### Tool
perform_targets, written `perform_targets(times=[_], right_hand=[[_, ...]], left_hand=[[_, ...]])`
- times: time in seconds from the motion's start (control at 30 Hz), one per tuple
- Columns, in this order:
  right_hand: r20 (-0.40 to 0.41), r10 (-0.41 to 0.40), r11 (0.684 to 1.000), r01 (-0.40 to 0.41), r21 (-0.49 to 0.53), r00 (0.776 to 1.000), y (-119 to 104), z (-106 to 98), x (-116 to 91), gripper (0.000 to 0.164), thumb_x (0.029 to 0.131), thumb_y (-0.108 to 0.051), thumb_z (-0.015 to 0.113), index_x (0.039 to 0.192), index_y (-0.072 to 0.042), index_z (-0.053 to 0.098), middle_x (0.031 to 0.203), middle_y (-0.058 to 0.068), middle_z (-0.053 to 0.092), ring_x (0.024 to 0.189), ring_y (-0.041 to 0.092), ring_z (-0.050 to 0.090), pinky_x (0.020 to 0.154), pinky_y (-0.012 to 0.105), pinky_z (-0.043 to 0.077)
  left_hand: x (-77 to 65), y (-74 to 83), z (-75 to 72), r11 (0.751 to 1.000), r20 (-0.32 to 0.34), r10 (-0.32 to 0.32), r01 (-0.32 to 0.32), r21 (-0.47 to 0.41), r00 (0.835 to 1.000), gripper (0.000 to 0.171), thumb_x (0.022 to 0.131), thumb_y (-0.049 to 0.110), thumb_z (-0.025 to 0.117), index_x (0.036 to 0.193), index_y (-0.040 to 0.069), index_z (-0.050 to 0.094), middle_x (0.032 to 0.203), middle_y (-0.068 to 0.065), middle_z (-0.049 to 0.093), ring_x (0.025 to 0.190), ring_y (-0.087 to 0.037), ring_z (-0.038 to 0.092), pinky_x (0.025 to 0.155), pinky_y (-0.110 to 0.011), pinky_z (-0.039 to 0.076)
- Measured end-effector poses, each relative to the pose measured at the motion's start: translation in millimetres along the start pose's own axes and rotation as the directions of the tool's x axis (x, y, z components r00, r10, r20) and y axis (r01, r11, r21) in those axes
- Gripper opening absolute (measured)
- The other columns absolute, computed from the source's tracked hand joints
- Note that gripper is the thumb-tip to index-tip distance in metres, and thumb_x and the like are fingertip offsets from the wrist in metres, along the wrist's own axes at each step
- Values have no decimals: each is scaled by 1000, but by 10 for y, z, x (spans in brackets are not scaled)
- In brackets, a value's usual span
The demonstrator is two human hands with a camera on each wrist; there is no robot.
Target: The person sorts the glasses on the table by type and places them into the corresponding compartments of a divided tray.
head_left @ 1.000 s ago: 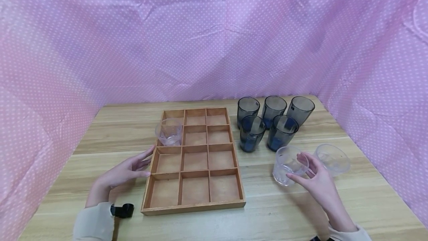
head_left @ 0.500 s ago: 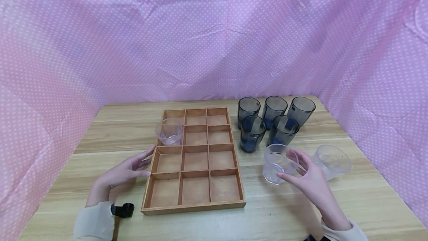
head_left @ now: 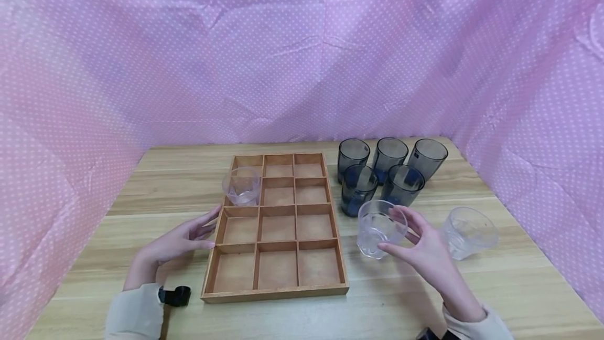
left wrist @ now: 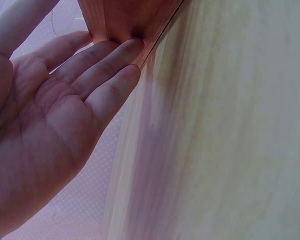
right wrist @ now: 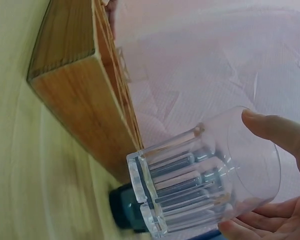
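Your right grip pinches a clear cup between thumb and fingers, the cup just left of that hand. Beyond this grip, five smoky glasses stand on the worktop; the far-right one bears a small dark label, too small to read. A second clear cup is to its right. Your left grip, fingers extended, touches the side of the wooden tray; ahead of it, a third clear cup sits in the tray's left column.
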State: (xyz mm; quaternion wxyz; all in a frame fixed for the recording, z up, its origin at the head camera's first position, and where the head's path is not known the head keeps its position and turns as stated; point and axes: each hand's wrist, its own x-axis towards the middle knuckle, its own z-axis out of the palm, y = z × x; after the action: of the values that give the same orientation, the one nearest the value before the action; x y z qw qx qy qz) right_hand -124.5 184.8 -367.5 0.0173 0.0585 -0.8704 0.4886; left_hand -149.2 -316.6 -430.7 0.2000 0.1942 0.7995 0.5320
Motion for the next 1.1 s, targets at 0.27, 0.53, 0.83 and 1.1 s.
perform_targets(times=[0.27, 0.53, 0.83, 1.1], right_hand=[[21, -18, 997, 17, 69, 1000, -119, 97, 14, 76, 72, -15, 86, 137, -6, 48, 136, 13, 59, 111, -19, 48, 92, 2, 41], [26, -53, 997, 52, 65, 998, -206, 206, 67, 75, 70, -13, 86, 135, -5, 50, 135, 12, 60, 115, -9, 53, 102, 36, 49], [49, -86, 988, 79, 134, 995, -328, 327, 177, 74, 69, -8, 86, 134, -2, 50, 133, 17, 60, 125, 29, 55, 102, 40, 48], [85, -79, 986, 65, 152, 993, -433, 425, 278, 76, 70, -13, 87, 135, -2, 50, 133, 17, 60, 127, 29, 55, 104, 41, 47]], left_hand=[[-10, 7, -2, 1000, 7, 3, -3, -14, 1000, 88, 92, 14, 63, 155, 1, 2, 161, -23, -5, 140, -48, 11, 102, -6, 31], [-8, 19, 2, 1000, 14, 24, -24, -17, 1000, 86, 93, 13, 62, 154, 0, 2, 159, -25, -7, 139, -53, 9, 103, -7, 31], [-8, 27, 1, 1000, 18, 16, -16, -26, 1000, 87, 93, 14, 61, 155, 1, 2, 160, -25, -8, 140, -53, 8, 103, -7, 31], [-6, 47, 9, 999, 14, 22, -22, -27, 1000, 85, 93, 13, 61, 154, 0, 3, 159, -26, -7, 141, -54, 9, 102, -6, 30]])
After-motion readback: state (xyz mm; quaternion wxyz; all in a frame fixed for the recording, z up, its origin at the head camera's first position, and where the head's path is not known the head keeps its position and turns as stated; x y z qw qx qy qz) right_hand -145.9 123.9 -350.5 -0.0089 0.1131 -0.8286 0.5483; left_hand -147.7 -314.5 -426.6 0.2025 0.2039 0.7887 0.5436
